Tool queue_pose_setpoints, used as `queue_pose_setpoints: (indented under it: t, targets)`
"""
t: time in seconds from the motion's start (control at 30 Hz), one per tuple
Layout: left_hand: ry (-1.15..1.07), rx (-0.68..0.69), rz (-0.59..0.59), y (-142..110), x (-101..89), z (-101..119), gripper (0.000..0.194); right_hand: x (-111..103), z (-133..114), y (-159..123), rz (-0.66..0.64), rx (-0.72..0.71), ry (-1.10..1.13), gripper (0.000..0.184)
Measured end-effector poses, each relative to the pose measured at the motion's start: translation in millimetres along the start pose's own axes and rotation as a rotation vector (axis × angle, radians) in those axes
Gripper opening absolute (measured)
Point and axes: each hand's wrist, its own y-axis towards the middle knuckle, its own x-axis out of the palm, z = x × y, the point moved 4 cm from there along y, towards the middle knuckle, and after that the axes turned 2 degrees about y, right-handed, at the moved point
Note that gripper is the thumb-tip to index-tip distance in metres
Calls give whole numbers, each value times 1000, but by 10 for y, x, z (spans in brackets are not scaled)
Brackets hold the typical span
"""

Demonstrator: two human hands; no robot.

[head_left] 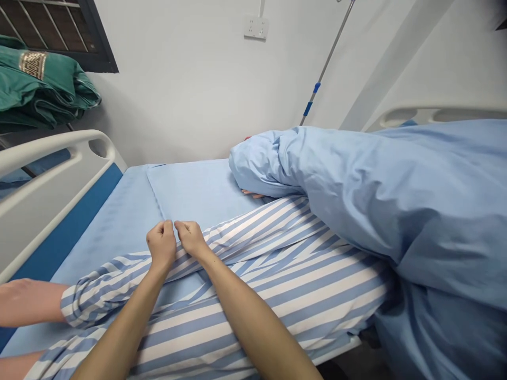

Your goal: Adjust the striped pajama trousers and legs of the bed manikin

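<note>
My left hand (161, 243) is curled into a fist with its thumb on top. Beside it, thumb to thumb with a thin gap, my right hand (190, 237) is a fist as well. Both are at the far leg of a person lying on the bed, in blue-and-white striped trousers (317, 279). I see nothing held in either fist, and the cloth around them is not pulled up. A bare ankle (35, 301) shows past the far trouser cuff. The near leg lies under my forearms.
A light blue quilt (364, 184) is bunched on the right, with fingertips (252, 194) showing under its edge. The bed's pale end board (51, 163) stands on the left. A metal pole (328, 58) leans up by the wall. Green folded cloth (43, 89) lies at the upper left.
</note>
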Motion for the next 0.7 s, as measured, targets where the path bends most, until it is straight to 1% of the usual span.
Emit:
queue_pose_setpoints:
  t: [0.07, 0.13, 0.17, 0.23, 0.27, 0.33, 0.4, 0.5, 0.57, 0.7]
  targets:
    - [-30, 1, 16, -13, 88, 62, 32, -5, 36, 31, 20, 20, 92, 38]
    - [31, 7, 9, -37, 174, 55, 32, -26, 37, 68, 61, 61, 131, 37]
    - [72, 5, 5, -48, 208, 31, 32, -42, 23, 86, 72, 85, 109, 36]
    - [141, 6, -4, -68, 254, -25, 32, -93, -36, 116, 50, 108, -32, 35]
    - [163, 11, -12, -76, 269, -45, 32, -130, -75, 126, 21, 91, -128, 35]
    - [205, 30, -42, -94, 295, -59, 32, -226, -136, 130, -45, 14, -283, 36]
    - [256, 62, -71, -113, 313, -31, 33, -345, -132, 115, -69, -56, -328, 39]
    - [310, 85, -103, -123, 334, 72, 33, -496, -2, 97, -43, -53, -240, 42]
    - [319, 95, -113, -111, 362, 180, 32, -549, 95, 106, -14, -25, -101, 43]
    - [282, 114, -55, -111, 502, 400, 32, -591, 196, 157, 39, 15, 220, 40]
